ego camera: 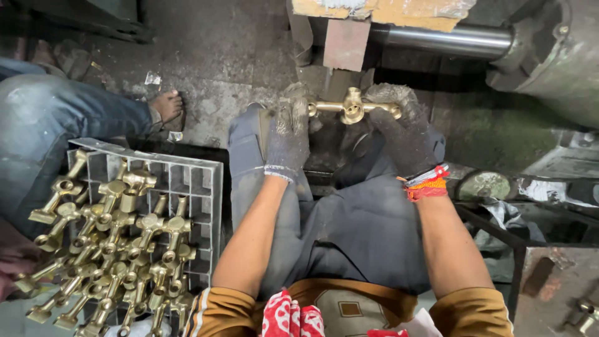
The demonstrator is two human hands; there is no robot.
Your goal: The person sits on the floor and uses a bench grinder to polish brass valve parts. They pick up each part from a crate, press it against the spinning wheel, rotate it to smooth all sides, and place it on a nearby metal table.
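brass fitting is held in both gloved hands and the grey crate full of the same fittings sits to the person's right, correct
Not quite. The head view shows the brass fitting held by the gloved left hand and right hand, but the grey crate full of the same fittings sits to the person's left, not right.

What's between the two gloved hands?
In the head view, a brass tap fitting spans the gap between the left hand and the right hand, each gripping one end.

fitting (352, 106) ends hidden by gloves
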